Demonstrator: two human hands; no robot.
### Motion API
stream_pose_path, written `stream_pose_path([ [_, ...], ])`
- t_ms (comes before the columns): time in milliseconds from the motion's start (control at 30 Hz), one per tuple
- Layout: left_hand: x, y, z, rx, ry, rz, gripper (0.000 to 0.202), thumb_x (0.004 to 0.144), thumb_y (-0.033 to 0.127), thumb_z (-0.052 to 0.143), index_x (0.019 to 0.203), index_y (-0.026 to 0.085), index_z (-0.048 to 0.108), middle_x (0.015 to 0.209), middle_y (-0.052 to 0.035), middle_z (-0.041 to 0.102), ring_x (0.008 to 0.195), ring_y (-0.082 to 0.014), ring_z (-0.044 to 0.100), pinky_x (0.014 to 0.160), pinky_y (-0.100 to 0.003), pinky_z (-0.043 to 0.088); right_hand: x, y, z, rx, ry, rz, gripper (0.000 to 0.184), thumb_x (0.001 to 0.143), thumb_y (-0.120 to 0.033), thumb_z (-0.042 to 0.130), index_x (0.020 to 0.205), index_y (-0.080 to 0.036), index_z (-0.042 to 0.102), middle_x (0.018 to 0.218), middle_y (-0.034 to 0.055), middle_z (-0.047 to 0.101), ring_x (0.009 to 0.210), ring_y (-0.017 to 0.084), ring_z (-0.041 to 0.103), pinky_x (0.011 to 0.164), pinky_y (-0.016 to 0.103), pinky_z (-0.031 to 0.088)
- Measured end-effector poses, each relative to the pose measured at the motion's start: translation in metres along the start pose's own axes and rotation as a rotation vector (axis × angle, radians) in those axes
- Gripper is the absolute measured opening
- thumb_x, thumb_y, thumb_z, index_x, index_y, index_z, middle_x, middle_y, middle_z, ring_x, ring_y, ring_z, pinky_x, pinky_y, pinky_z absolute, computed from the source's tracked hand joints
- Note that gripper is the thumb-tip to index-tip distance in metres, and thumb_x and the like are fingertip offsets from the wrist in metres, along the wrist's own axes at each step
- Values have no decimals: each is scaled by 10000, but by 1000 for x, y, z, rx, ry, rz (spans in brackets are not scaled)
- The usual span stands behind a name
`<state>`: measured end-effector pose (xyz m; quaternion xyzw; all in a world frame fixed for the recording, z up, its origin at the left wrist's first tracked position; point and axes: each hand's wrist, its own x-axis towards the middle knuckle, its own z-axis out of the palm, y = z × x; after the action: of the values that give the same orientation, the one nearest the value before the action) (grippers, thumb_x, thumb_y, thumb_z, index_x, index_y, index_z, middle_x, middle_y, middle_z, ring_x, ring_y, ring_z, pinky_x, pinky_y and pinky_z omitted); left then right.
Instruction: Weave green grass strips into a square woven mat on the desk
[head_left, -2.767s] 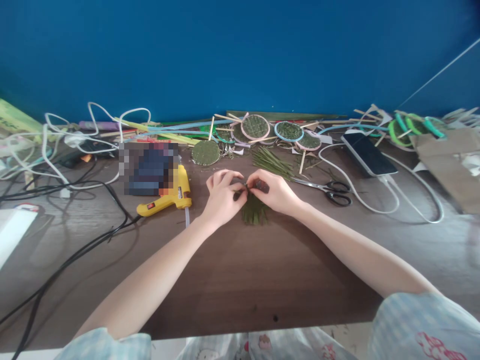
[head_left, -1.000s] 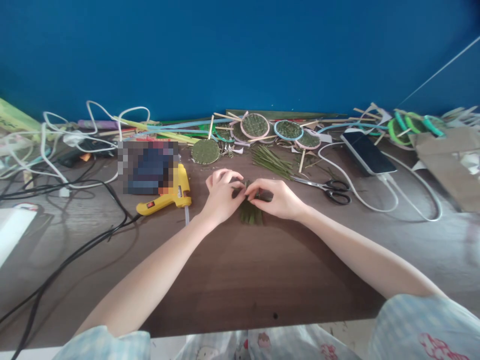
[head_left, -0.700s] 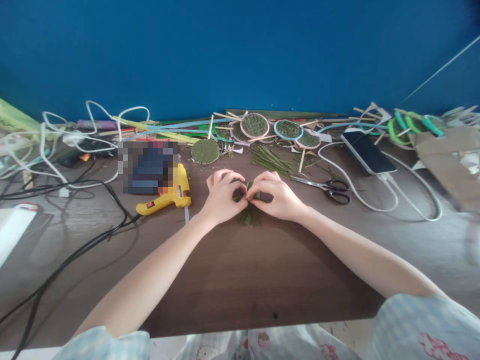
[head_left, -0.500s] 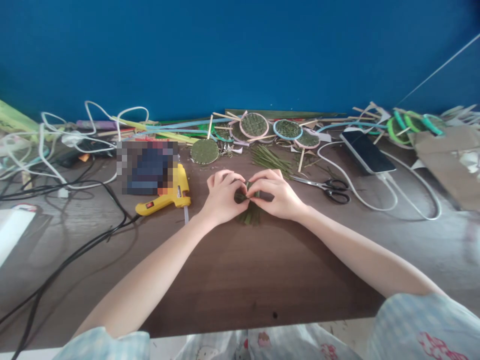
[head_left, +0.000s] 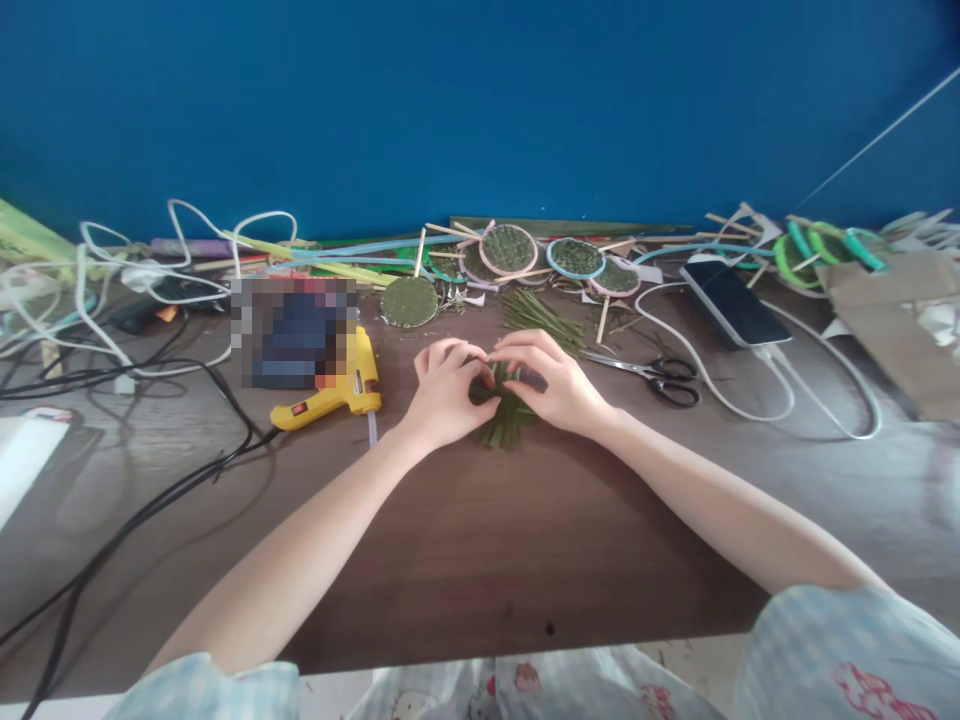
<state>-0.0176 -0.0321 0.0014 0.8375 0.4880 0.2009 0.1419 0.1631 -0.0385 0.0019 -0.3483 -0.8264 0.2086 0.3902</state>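
Note:
Flat green leaf strips [head_left: 507,424] lie crossed in a small bunch on the table, their ends fanning out toward me. My left hand [head_left: 450,393] curls around the left side of the bunch, thumb and fingers bent onto it. From the right, my right hand [head_left: 553,383] grips the strips with its thumb and fingers bent. The two hands' fingertips almost meet over the far side, and they hide much of the middle. A pile of loose leaf strips [head_left: 541,318] lies just beyond the hands.
A yellow glue gun [head_left: 330,398] lies at left beside a blurred-out dark item. Scissors [head_left: 651,371] and a phone [head_left: 735,303] with a white cable lie at right. Small round woven fans [head_left: 508,250] on sticks line the back by the blue wall [head_left: 480,110]. Black cables [head_left: 150,512] cross the left.
My right hand's thumb and fingers have drawn slightly back from the left fingertips, showing more of the leaf strips between the hands. The left hand has barely moved.

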Motion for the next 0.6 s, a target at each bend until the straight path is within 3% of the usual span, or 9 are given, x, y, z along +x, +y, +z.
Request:
stream_pose_path([
  [167, 0, -1, 1, 1, -1, -1, 120, 676, 312, 651, 736, 226, 591, 1104, -14, 572, 1176, -278, 346, 996, -482, 233, 0, 3, 1, 56, -20, 59, 417, 776, -58, 488, 1145, -251, 504, 1196, 82, 461, 716, 103, 556, 699, 323, 518],
  [600, 0, 0, 0, 16, 0, 3, 131, 680, 327, 634, 742, 222, 586, 1103, -10, 579, 1171, -267, 361, 985, -452, 247, 0, 3, 5, 66, 4, 108, 342, 773, -77, 509, 1074, -238, 533, 1033, 55, 535, 774, 135, 585, 710, 318, 522],
])
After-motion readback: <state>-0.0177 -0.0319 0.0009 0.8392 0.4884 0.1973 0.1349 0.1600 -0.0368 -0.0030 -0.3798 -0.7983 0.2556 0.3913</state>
